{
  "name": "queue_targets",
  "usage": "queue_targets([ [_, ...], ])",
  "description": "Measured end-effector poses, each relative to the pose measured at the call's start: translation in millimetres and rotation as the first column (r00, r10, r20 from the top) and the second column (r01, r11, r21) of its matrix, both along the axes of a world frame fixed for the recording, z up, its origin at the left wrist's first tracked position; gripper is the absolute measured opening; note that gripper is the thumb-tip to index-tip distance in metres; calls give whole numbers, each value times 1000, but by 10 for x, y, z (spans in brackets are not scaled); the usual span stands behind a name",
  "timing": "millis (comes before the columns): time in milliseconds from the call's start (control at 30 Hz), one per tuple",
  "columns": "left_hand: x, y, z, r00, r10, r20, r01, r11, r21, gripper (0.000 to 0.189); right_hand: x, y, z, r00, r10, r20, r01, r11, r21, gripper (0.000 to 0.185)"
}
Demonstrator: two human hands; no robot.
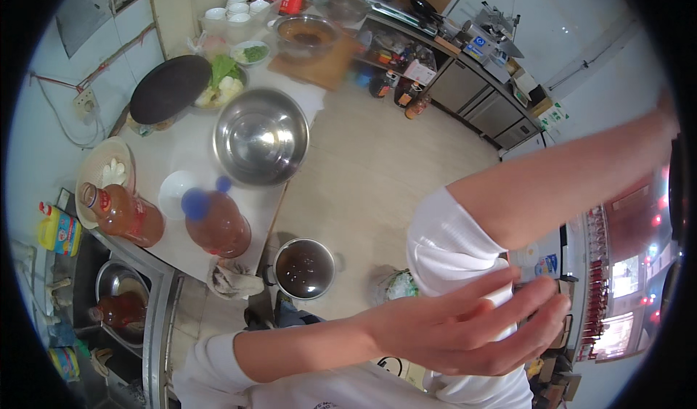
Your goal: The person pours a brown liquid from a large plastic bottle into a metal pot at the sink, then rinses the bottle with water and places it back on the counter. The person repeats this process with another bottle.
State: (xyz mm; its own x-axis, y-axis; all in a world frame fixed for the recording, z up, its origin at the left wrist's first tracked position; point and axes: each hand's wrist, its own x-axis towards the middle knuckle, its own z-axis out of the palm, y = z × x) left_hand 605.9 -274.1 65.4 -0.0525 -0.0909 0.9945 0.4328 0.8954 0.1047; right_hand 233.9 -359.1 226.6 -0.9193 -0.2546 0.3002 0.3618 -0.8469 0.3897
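Note:
My left hand (pixel 468 324) reaches across my body, fingers curled at the white sleeve (pixel 452 240) of my right arm. White cloth shows between the thumb and fingers; whether it is gripped cannot be told. My right forearm is raised towards the upper right, its hand beyond the picture's edge. On the white worktop (pixel 179 128) at left stand a steel bowl (pixel 261 137), a white bowl (pixel 177 194) and two plastic bottles of reddish-brown liquid, one (pixel 133 216) uncapped, the other (pixel 218 226) blue-capped. A pot of dark liquid (pixel 305 268) is below the worktop's right edge.
A dark round pan or lid (pixel 170 89) leans beside a bowl of vegetables (pixel 222 85). Further back are a wooden board (pixel 313 63) and a bowl of brown liquid (pixel 305 30). A sink (pixel 106 376) lies lower left. Bottles (pixel 383 84) stand on the floor by steel cabinets (pixel 463 85).

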Motion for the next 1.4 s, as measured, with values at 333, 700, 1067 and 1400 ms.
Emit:
queue_targets([
  [333,0,219,-120,923,-312,227,320,947,2,27,-218,-514,-588,999,15,38,-13,998,-58,26],
  [700,3,291,-51,888,324,326,-166,887,-431,40,153,-944,-1249,971,194,141,-161,963,-216,26],
  [1067,-112,162,-166,901,282,330,-116,888,-444,31,225,-1031,-1555,985,173,17,-173,985,0,28],
  [1400,1017,-911,-1132,531,-197,824,-30,968,251,34,2433,-950,-3880,-179,776,-605,934,328,145,10],
])
